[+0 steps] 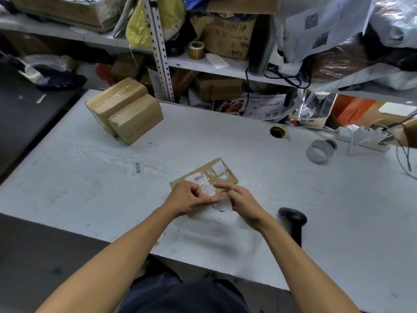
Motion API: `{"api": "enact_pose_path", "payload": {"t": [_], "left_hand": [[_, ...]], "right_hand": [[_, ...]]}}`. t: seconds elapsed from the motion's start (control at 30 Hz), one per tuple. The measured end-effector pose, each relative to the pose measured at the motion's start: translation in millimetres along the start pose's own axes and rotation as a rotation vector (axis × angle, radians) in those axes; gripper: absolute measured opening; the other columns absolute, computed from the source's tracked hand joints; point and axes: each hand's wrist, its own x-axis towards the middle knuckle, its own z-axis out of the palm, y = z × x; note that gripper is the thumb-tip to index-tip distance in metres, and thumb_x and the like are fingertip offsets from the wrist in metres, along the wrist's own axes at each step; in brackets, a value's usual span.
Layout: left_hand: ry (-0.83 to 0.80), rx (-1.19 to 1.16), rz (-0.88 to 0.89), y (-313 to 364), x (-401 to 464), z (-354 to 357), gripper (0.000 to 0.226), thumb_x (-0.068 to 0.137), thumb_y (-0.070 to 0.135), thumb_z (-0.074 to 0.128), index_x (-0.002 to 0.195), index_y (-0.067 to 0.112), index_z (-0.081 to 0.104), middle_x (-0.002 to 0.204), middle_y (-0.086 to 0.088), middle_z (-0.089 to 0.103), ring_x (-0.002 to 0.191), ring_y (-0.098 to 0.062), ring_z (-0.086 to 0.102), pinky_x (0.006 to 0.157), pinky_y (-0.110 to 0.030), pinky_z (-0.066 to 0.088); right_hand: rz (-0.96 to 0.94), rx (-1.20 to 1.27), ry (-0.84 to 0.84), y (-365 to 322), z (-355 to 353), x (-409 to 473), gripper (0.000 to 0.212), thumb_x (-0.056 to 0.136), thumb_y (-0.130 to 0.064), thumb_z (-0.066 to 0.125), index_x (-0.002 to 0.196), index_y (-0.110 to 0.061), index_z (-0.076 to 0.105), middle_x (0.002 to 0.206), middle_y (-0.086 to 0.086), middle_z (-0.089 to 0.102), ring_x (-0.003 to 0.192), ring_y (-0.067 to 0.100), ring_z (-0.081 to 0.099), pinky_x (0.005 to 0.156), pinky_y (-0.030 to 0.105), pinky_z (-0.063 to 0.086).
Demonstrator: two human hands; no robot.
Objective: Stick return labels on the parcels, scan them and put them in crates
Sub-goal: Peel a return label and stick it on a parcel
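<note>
Head view: left hand and right hand fingers pinch label over near edge of parcel; parcel's long axis runs near-left to far-right.

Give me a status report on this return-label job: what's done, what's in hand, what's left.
Done: nothing visibly finished; no crate is in view. In hand: both hands, left hand and right hand, pinch a white label over the flat parcel lying on the table. Left: sticking the label down, scanning with the black scanner beside the right wrist, then crating. Two taped boxes wait at the table's far left.
</note>
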Motion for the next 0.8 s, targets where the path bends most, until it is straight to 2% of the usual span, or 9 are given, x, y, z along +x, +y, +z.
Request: {"api": "enact_pose_path", "payload": {"t": [0.1,0.2,0.3,0.4,0.53,0.6,0.67,0.73,0.8], "left_hand": [[-0.030,-0.018,0.021,-1.3,-0.3,-5.1,0.060,0.056,0.061,0.089,0.066,0.006,0.067,0.060,0.005,0.063,0.056,-0.006,0.052,0.058,-0.025,0.043],[-0.043,-0.042,0.025,-2.1,0.7,-15.7,0.049,0.057,0.057,0.090,0.080,0.016,0.076,0.077,-0.002,0.073,0.064,-0.005,0.060,0.063,-0.021,0.049],[-0.019,-0.094,-0.006,-5.4,1.0,-27.2,0.039,0.064,0.045,0.092,0.090,0.020,0.077,0.086,-0.005,0.073,0.072,-0.007,0.063,0.068,-0.022,0.054],[0.005,-0.164,-0.030,-7.4,-1.4,-35.6,0.019,0.077,0.023,0.087,0.091,0.015,0.077,0.086,-0.005,0.072,0.073,-0.008,0.062,0.067,-0.021,0.054],[0.059,-0.157,-0.044,-20.0,-0.6,-44.7,0.017,0.079,0.019,0.087,0.091,0.017,0.076,0.091,-0.004,0.074,0.081,-0.015,0.065,0.072,-0.026,0.057],[0.172,-0.061,-0.030,-35.4,-0.3,-46.4,0.030,0.075,0.023,0.090,0.099,0.022,0.073,0.098,0.002,0.071,0.086,-0.012,0.063,0.075,-0.026,0.053],[0.232,0.176,0.041,-46.9,-1.6,-48.6,0.058,0.068,0.040,0.092,0.118,0.028,0.067,0.117,0.007,0.059,0.106,-0.011,0.054,0.086,-0.027,0.050],[0.151,0.257,0.072,-51.6,-1.4,-51.5,0.090,0.063,0.052,0.091,0.141,0.031,0.052,0.139,0.006,0.040,0.128,-0.014,0.036,0.099,-0.028,0.041],[0.039,0.255,0.064,-54.0,2.8,-51.7,0.111,0.060,0.057,0.091,0.153,0.034,0.035,0.152,0.007,0.025,0.137,-0.015,0.025,0.103,-0.030,0.035]], "right_hand": [[0.036,0.117,-0.056,-2.3,6.5,3.3,0.049,0.072,-0.013,0.058,0.120,-0.012,0.067,0.086,0.010,0.069,0.084,0.026,0.066,0.079,0.035,0.055],[0.039,0.161,-0.097,-6.9,4.7,10.2,0.041,0.078,-0.004,0.065,0.119,-0.008,0.065,0.076,0.001,0.067,0.079,0.018,0.066,0.075,0.032,0.054],[0.052,0.097,-0.103,-13.5,7.5,23.3,0.033,0.090,0.010,0.062,0.117,-0.008,0.065,0.079,0.000,0.069,0.083,0.019,0.066,0.074,0.031,0.055],[0.146,0.131,-0.176,-24.1,16.5,32.2,0.028,0.093,0.011,0.057,0.110,-0.009,0.069,0.090,0.006,0.070,0.082,0.016,0.067,0.068,0.025,0.054],[0.204,0.070,-0.110,-23.7,28.9,48.0,0.017,0.091,0.006,0.063,0.102,-0.004,0.070,0.093,0.011,0.073,0.081,0.016,0.068,0.066,0.024,0.052],[0.161,-0.082,0.026,-17.8,36.4,54.8,0.014,0.089,0.002,0.069,0.099,-0.008,0.068,0.094,0.011,0.071,0.080,0.017,0.065,0.066,0.025,0.050],[0.121,-0.312,0.165,-12.0,44.1,58.5,0.016,0.086,-0.003,0.073,0.096,-0.012,0.065,0.086,0.004,0.066,0.076,0.014,0.062,0.066,0.023,0.050],[0.088,-0.539,0.282,-6.5,53.1,60.3,0.019,0.083,-0.010,0.077,0.094,-0.014,0.063,0.080,-0.002,0.061,0.073,0.014,0.059,0.065,0.023,0.049],[0.065,-0.700,0.361,-1.6,63.2,62.2,0.024,0.079,-0.018,0.081,0.094,-0.015,0.061,0.081,-0.002,0.062,0.077,0.017,0.060,0.069,0.031,0.050]]}}
